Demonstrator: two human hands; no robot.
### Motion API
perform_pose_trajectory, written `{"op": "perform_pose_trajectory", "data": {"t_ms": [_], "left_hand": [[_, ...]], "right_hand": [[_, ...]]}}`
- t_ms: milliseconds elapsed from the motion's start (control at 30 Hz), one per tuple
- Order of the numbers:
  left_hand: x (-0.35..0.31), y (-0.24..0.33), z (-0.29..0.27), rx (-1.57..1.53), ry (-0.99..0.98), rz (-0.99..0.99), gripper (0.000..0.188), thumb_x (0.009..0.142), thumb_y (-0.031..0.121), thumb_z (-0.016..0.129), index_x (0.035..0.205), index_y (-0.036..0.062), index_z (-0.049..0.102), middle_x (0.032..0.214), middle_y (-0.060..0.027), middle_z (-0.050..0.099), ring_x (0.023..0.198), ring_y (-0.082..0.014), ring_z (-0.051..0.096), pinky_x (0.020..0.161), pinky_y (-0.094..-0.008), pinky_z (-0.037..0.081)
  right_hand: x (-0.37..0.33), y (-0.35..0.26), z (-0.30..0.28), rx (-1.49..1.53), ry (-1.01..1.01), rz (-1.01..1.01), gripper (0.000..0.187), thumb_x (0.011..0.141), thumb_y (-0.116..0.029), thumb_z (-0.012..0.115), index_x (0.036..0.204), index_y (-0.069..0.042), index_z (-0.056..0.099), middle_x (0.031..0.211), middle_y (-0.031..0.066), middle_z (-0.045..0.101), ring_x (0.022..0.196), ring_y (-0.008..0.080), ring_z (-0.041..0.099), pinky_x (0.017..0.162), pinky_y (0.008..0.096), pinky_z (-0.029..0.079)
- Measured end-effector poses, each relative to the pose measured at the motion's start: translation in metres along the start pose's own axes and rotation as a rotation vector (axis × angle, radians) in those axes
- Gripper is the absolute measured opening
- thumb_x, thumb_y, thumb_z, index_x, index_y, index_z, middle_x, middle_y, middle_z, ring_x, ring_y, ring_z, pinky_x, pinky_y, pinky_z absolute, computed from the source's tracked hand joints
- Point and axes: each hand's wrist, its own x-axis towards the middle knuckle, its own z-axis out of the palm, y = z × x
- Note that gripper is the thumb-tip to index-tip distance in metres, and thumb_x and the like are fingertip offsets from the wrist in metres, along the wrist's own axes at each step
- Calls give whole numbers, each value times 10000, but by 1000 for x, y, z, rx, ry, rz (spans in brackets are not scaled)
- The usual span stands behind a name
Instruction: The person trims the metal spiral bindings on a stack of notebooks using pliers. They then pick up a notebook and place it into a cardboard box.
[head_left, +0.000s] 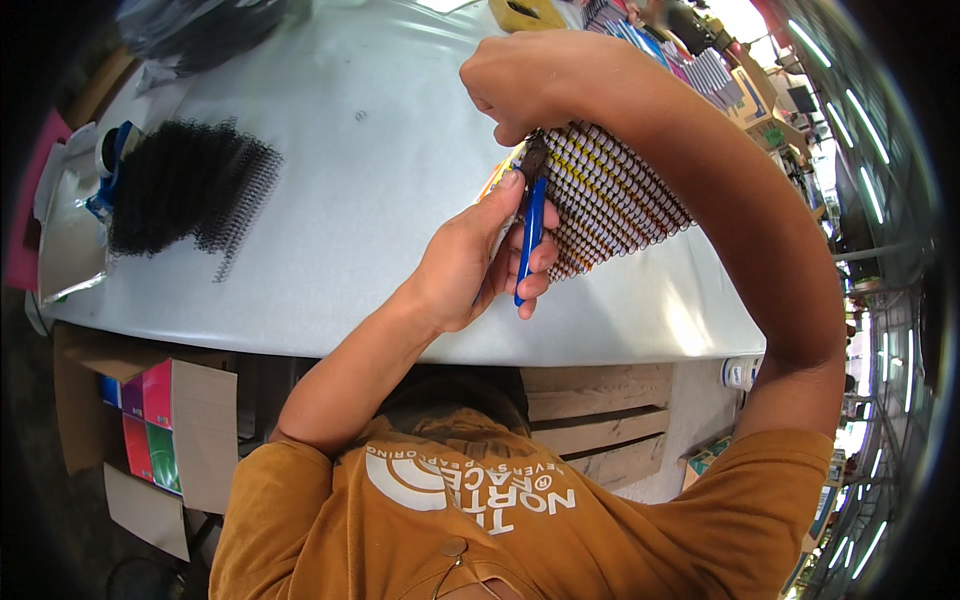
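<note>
Blue-handled cutting pliers (531, 235) are gripped in my left hand (462, 262), with fingers wrapped round the handles and the dark jaws pointing away from me. The jaws are at the corner of a stack of spiral-bound notebooks (612, 188), whose dark coils run in rows over white, yellow and orange edges. My right hand (522, 82) is curled just beyond the jaws, over the far left corner of the stack. Its fingertips are mostly hidden, and so is whatever they may hold. My right forearm arches over the stack and covers part of it.
A pile of loose black spiral coils (185, 190) lies at the left of the grey table (350, 230). Behind it sits a dark plastic bag (205, 35). A yellow container (527, 14) and more notebooks (708, 75) stand at the far side. An open cardboard box (205, 430) is below left.
</note>
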Motion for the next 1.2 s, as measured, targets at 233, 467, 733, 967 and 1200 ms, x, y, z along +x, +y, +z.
{"op": "perform_pose_trajectory", "data": {"t_ms": [233,467,733,967,1200], "left_hand": [[-2,0,15,103,191,27,503,960,519,266,1008,66,480,709,-66,477,555,-173,480,484,-318,454],[-7,1,11,143,130,19,563,958,521,253,1146,39,475,900,-138,597,852,-294,625,712,-386,524],[-9,5,15,147,67,0,573,965,507,252,1184,24,468,990,-147,620,962,-283,627,768,-364,513],[7,1,-33,-329,-484,27,588,951,523,280,1187,18,468,955,-171,609,951,-343,625,773,-437,525],[-1,11,34,43,215,21,566,952,526,265,1129,34,481,810,-121,556,695,-251,617,614,-385,555]], "right_hand": [[4,3,2,109,15,8,231,649,-108,671,598,62,523,544,165,503,506,282,499,501,398,408],[3,8,5,132,23,-5,246,687,-128,652,597,63,527,556,168,518,521,275,503,515,395,413],[2,7,4,129,28,20,229,694,-135,643,615,57,546,565,156,548,517,269,514,522,392,419],[-1,6,3,185,95,0,246,705,-136,624,582,54,527,535,164,528,497,276,502,512,393,414],[-2,8,6,230,137,28,267,726,-146,620,580,54,519,527,157,517,484,265,479,504,396,411]]}}
